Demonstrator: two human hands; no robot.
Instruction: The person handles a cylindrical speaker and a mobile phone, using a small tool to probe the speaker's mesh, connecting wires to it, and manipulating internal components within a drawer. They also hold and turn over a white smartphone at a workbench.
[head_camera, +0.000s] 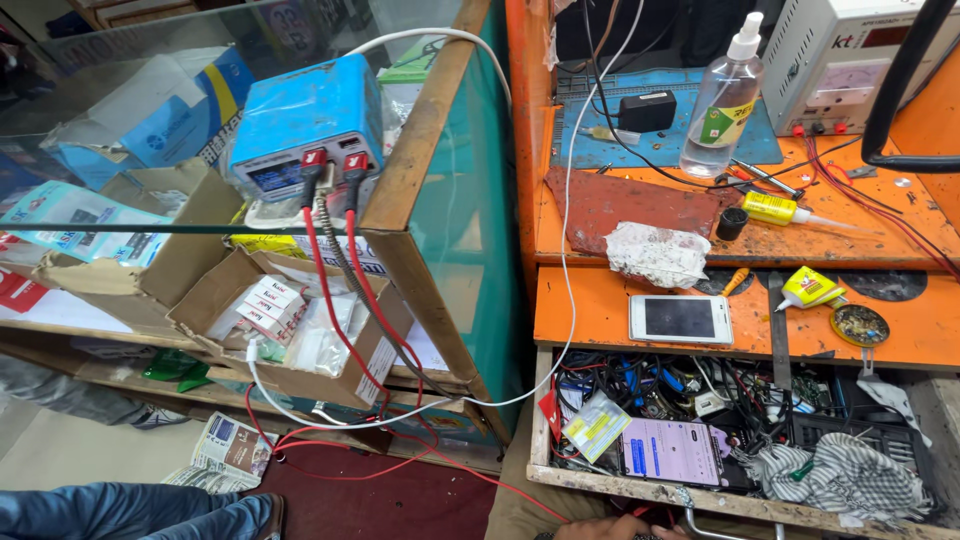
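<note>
Peeking in at the frame's bottom edge, one hand (612, 528) sits just under the open drawer's wooden lip (640, 490), only knuckles showing, so can't tell which hand or if it's clenched or loose; other hand out of view. Nearest thing, a lit phone (672, 452), lies in the drawer atop tangled cables, beside a checked cloth (850, 480); a white phone (680, 319) rests untouched on the orange bench w/ glue tubes — nothing picked up yet.

Head camera looks steeply down, fairly close, over the orange workbench (700, 350) and glass counter (420, 150).
</note>
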